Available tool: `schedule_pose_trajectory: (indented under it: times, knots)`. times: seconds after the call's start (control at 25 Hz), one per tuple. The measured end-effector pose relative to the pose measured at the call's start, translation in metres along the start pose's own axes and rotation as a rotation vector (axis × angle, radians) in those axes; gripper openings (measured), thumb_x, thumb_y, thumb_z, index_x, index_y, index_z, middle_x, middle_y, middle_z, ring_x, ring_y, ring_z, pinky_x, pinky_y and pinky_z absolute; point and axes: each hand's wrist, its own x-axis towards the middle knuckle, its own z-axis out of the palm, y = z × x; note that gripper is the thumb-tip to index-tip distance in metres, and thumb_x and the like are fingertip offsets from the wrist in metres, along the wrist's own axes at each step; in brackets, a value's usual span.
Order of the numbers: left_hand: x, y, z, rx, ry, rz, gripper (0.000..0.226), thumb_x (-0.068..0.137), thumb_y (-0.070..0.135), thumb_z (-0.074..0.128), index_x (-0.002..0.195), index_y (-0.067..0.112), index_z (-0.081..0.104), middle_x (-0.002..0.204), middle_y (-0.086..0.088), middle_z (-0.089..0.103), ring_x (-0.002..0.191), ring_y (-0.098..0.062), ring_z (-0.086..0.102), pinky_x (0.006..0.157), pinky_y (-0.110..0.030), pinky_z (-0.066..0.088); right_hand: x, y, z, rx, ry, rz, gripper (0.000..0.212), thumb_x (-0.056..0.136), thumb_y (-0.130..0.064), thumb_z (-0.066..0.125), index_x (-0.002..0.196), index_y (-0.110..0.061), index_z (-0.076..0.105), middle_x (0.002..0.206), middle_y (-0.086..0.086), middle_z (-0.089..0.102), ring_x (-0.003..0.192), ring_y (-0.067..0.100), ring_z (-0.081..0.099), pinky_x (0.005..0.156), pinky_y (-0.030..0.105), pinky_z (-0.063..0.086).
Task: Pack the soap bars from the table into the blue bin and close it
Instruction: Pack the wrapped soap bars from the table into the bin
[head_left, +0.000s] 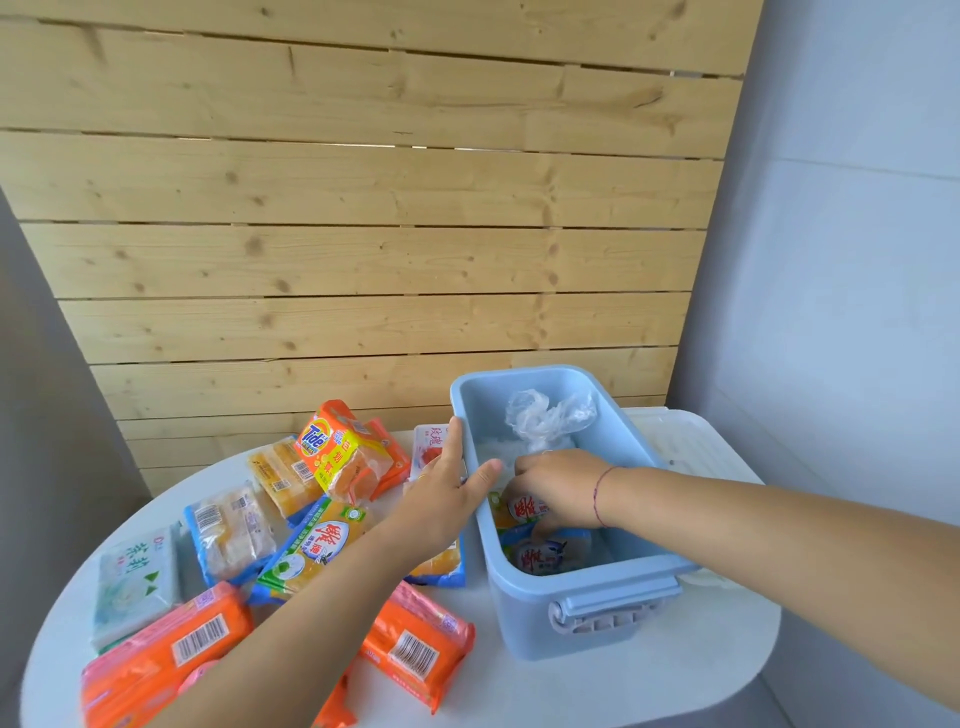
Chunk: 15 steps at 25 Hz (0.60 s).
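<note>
The open blue bin (597, 613) stands on the right half of the white table (623, 691). My left hand (447, 493) rests flat against the bin's left rim, fingers apart, holding nothing. My right hand (556, 488) is down inside the bin, fingers closed on a soap pack with a red label (519, 506). Another soap pack (540, 556) lies on the bin's floor below it, and a crumpled clear plastic bag (545, 415) fills the far end. Several wrapped soap packs lie on the table to the left, among them a Tide pack (332, 447) and orange packs (161, 654).
The bin's white lid (691, 447) lies on the table behind and right of the bin. A wooden slat wall (363, 208) rises just behind the table. The table's curved front edge is close to me. A latch handle (597, 613) sits on the bin's near end.
</note>
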Motion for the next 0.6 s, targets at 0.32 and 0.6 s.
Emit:
schedule_pose_trajectory:
  times: [0.32, 0.6]
  knots:
    - [-0.013, -0.039, -0.034, 0.029, 0.379, 0.043, 0.056, 0.090, 0.039, 0.054, 0.138, 0.015, 0.042, 0.134, -0.003, 0.050, 0.129, -0.022, 0.044, 0.104, -0.034, 0.034, -0.015, 0.007, -0.004, 0.289, 0.124, 0.042, 0.078, 0.077, -0.044, 0.069, 0.143, -0.028, 0.033, 0.140, 0.002, 0.043, 0.127, 0.021, 0.044, 0.104, 0.032, 0.038]
    - [0.032, -0.101, -0.097, 0.151, 0.416, -0.474, 0.128, 0.054, 0.065, 0.072, 0.150, 0.022, 0.001, 0.157, -0.014, 0.011, 0.144, -0.034, 0.017, 0.115, -0.049, 0.024, -0.027, -0.010, -0.031, 0.576, 0.448, 0.083, 0.050, 0.085, -0.033, 0.063, 0.133, -0.026, 0.046, 0.123, -0.013, 0.044, 0.113, 0.006, 0.051, 0.103, 0.029, 0.041]
